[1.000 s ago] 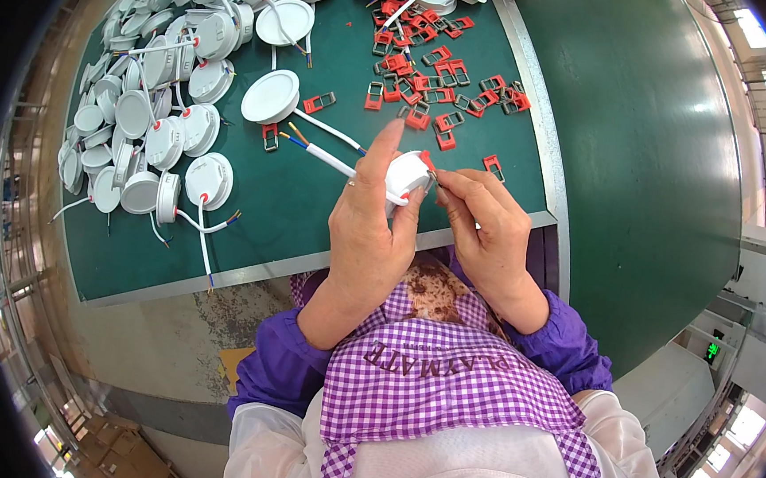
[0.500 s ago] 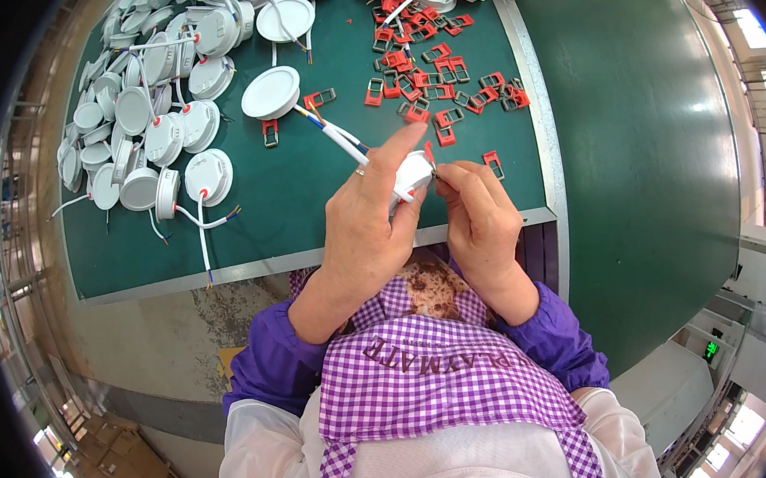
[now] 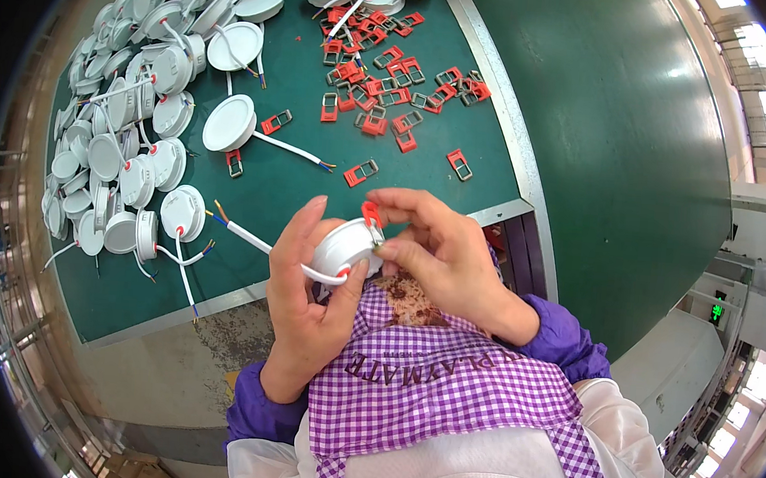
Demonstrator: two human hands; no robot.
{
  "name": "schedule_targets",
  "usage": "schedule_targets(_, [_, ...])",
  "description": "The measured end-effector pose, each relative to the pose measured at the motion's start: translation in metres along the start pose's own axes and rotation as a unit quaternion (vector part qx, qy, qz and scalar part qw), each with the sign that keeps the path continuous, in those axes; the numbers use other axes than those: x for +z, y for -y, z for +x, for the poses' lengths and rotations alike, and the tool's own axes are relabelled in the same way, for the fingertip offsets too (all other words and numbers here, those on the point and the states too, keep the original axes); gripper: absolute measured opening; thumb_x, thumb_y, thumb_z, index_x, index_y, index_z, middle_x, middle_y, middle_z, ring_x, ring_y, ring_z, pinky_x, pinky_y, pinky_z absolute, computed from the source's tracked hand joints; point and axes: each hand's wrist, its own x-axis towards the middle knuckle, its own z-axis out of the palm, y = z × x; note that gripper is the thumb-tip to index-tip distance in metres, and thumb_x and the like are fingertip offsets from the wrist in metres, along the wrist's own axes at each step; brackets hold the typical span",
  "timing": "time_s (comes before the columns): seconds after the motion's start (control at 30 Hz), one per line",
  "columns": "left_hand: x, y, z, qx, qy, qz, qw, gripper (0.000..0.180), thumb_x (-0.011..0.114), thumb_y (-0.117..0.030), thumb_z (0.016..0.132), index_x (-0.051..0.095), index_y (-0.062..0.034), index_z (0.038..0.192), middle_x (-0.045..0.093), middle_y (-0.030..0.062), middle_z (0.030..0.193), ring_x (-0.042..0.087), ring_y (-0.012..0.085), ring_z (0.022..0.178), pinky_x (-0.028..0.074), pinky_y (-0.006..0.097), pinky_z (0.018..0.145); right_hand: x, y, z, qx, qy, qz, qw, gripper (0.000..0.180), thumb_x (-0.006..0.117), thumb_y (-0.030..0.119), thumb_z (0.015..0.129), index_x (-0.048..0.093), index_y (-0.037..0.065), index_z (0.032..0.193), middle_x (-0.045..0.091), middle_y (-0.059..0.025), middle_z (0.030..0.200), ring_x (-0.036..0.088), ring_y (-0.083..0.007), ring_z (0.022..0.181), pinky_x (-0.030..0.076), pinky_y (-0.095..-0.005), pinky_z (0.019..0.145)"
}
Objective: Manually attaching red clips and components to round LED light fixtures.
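Observation:
A white round downlight [image 3: 342, 247] is held in my left hand [image 3: 300, 300], between fingers and thumb. Its white cable [image 3: 254, 238] leaves a red grommet and runs left past my fingers, ending in bare-tipped coloured wires. My right hand [image 3: 452, 262] pinches a red-and-metal spring clip [image 3: 372, 219] against the side of the downlight. How far the clip sits on the housing cannot be seen behind my fingers. Both hands are above my lap, at the table's near edge. Just beyond them a loose clip [image 3: 361, 173] lies on the green table [image 3: 279, 201].
Many white downlights [image 3: 104, 157] with cables are heaped on the left of the table. One downlight [image 3: 229, 123] lies apart, face up, with two clips near it. Several red clips [image 3: 385, 88] are scattered at the far middle. A metal edge strip [image 3: 499, 96] borders a second green surface [image 3: 621, 140].
The view has shifted, so the table's things appear further left. My hands and the downlight have come nearer to my body, and the downlight has turned so its grommet and the red clip show.

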Motion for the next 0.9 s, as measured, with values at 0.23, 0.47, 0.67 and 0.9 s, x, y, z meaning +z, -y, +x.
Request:
schedule_targets(0.23, [0.025,0.011,0.002,-0.056,-0.062,-0.09,0.992,0.079,0.06,0.01,0.083,0.019,-0.0054,0.148,0.053,0.0178,0.121,0.057,0.0221,0.111,0.047,0.033,0.093,-0.014,-0.027,0.02,0.071,0.025,0.109,0.991,0.032,0.058,0.004,0.093,0.049,-0.005,0.122,0.065,-0.0093,0.099,0.062,-0.0087,0.071,0.052,-0.0232,0.064])
schedule_targets(0.47, [0.02,0.025,0.008,-0.225,-0.101,-0.304,0.92,0.061,0.064,0.007,0.084,0.034,0.0016,0.137,0.052,0.0177,0.125,0.057,0.022,0.113,0.046,0.034,0.099,-0.008,-0.032,0.013,0.073,-0.041,0.233,0.969,0.03,0.06,0.01,0.094,0.051,-0.005,0.118,0.063,-0.0085,0.096,0.064,-0.012,0.079,0.053,-0.0252,0.065])
schedule_targets(0.67, [-0.014,0.027,0.01,-0.194,-0.126,-0.342,0.911,0.034,0.062,0.001,0.087,0.049,-0.0029,0.119,0.059,0.0142,0.116,0.062,0.0233,0.106,0.053,0.039,0.09,-0.07,-0.028,0.019,-0.187,-0.138,-0.448,0.863,0.015,0.067,0.006,0.081,0.064,0.005,0.096,0.062,-0.011,0.091,0.064,-0.0288,0.074,0.052,-0.0353,0.064])
schedule_targets(0.9, [-0.043,0.018,0.019,-0.185,-0.125,-0.175,0.959,0.037,0.067,0.004,0.081,0.052,0.0041,0.115,0.061,0.0117,0.11,0.062,0.0177,0.099,0.053,0.031,0.086,-0.086,-0.035,0.018,-0.186,-0.059,-0.612,0.766,0.015,0.062,0.003,0.078,0.06,0.002,0.093,0.058,-0.0096,0.091,0.061,-0.028,0.082,0.049,-0.0368,0.075])
